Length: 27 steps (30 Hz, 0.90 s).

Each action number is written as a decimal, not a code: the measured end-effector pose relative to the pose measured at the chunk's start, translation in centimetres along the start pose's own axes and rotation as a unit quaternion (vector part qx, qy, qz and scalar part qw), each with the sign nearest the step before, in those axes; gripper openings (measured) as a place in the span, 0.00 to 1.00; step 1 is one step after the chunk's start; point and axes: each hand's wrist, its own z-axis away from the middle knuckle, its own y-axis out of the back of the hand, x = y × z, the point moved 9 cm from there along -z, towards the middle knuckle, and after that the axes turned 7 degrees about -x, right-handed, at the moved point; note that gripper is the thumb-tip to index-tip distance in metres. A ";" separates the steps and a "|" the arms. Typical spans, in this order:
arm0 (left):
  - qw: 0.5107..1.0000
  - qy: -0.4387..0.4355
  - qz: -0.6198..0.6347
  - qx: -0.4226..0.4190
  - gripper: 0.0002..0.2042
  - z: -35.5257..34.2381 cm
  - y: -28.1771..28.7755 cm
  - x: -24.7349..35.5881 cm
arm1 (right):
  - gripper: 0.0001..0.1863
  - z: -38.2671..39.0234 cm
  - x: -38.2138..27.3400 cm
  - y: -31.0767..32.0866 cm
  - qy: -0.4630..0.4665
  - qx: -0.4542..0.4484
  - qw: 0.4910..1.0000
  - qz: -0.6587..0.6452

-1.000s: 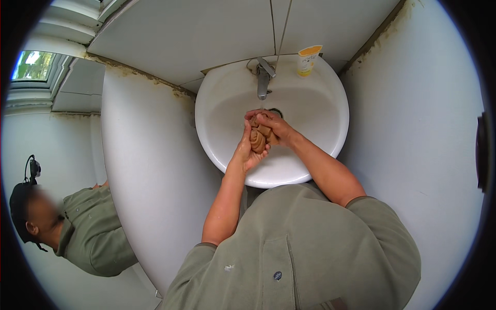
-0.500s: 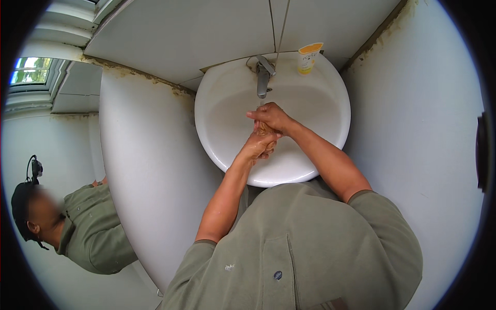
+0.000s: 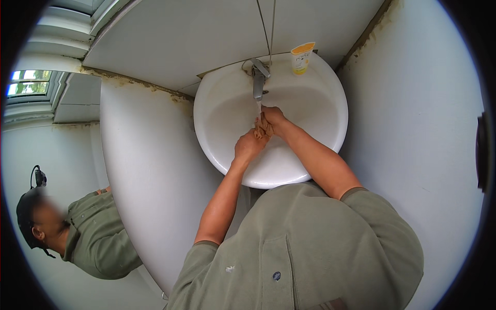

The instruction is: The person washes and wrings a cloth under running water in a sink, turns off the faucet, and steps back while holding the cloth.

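Observation:
My left hand (image 3: 250, 145) and my right hand (image 3: 275, 117) are both closed on a crumpled brown cloth (image 3: 262, 129) inside the white basin (image 3: 336, 129). My right hand is higher, just right of the spout; my left is lower and to the left, its fingertips mostly hidden. A thin stream of water runs from the metal tap (image 3: 258, 82) onto the cloth between them. A white tube with an orange end (image 3: 302, 58) stands upside down on the back rim, right of the tap.
Pale walls close in on the right (image 3: 413, 129) and behind the basin, with grimy edges. At left a white panel (image 3: 137, 165) stands beside a mirror (image 3: 46, 144) reflecting a person in a cap and green shirt, and a window. A dark object (image 3: 481, 152) sits at the far right.
My hands have loosened from the overlapping squeeze of half a second ago and moved slightly apart, showing more of the cloth. The water stream now shows more clearly. The view has shifted slightly.

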 end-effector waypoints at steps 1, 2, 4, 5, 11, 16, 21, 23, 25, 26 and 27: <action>1.000 0.000 0.000 -0.001 0.23 0.3 0.7 -0.4 | 0.20 -0.1 0.1 0.9 0.019 0.008 0.999 -0.026; 0.996 0.012 0.090 -0.017 0.23 0.9 1.4 -1.0 | 0.20 0.2 0.2 1.9 0.016 0.009 0.999 -0.028; 0.983 0.026 0.179 -0.031 0.23 2.1 2.7 -2.2 | 0.18 2.3 -4.0 4.8 0.133 0.089 0.949 0.272; 0.959 0.030 0.281 0.017 0.21 3.2 4.1 -3.4 | 0.18 3.8 -5.3 5.2 0.133 0.083 0.949 0.275; 0.842 -0.056 0.535 0.038 0.16 4.7 7.0 -2.8 | 0.27 10.4 -6.8 0.2 0.273 -0.161 0.834 0.452; 0.835 -0.128 0.535 -0.023 0.19 4.5 5.8 0.2 | 0.27 12.2 -6.4 -4.7 0.273 -0.265 0.883 0.275; 0.837 -0.170 0.517 0.059 0.21 5.7 9.1 0.3 | 0.17 11.2 -5.9 -2.5 0.180 -0.257 0.887 0.339; 0.799 -0.193 0.568 0.042 0.20 6.2 9.7 0.2 | 0.16 11.2 -6.6 -1.7 0.199 -0.238 0.901 0.304; 0.757 -0.215 0.616 0.024 0.19 6.7 9.5 0.3 | 0.17 12.4 -8.7 -1.5 0.288 -0.209 0.890 0.286; 0.736 -0.259 0.625 -0.012 0.20 6.9 9.2 0.9 | 0.17 13.1 -9.1 -2.2 0.290 -0.208 0.889 0.286; 0.713 -0.301 0.632 -0.049 0.22 7.3 9.1 2.0 | 0.18 14.2 -9.5 -3.7 0.307 -0.212 0.881 0.293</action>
